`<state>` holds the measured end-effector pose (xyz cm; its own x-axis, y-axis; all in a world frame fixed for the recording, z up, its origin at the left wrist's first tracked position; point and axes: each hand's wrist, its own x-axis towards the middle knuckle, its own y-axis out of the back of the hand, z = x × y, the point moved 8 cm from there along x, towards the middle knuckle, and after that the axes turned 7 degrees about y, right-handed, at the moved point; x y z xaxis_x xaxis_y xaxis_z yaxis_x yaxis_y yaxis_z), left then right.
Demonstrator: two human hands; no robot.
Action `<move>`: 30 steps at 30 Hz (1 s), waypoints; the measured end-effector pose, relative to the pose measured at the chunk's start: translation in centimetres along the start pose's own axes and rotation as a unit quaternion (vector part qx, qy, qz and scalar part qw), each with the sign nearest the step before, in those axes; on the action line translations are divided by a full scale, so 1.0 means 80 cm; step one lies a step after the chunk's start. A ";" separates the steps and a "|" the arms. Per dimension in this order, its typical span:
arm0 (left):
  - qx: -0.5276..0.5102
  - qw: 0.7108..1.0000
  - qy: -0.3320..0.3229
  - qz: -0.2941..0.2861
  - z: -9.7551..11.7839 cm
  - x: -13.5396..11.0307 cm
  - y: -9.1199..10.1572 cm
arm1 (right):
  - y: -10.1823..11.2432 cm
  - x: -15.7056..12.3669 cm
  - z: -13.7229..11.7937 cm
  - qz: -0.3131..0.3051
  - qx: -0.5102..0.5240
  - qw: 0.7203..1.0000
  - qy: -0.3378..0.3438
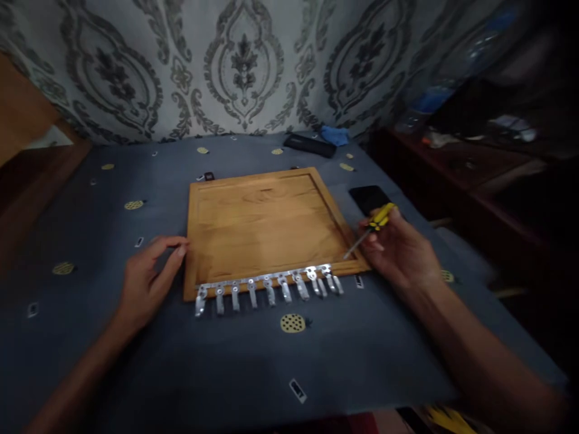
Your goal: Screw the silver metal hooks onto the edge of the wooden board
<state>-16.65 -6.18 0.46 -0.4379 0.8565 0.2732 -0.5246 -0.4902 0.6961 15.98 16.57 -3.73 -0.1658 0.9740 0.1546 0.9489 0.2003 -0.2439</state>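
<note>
Metal hook strip (266, 279) lies L–R along the near edge of a wooden panel (262, 232) on the tabletop (244, 374), its R end nearest my R hand (402, 253), just L of that grip, which is clamped on a yellow screwdriver (382, 217). My L hand (151, 271) meets the panel's L edge (can't tell, remotely, if pinching).
</note>
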 end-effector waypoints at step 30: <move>0.153 0.960 -0.175 -0.157 0.199 -0.023 -0.202 | -0.013 -0.067 -0.096 -0.069 -0.141 0.943 0.294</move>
<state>4.23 2.73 -0.74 0.0082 0.9824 0.1868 -0.3288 -0.1738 0.9283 17.92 10.34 3.06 -0.1938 0.6970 0.6903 0.9766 0.2038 0.0684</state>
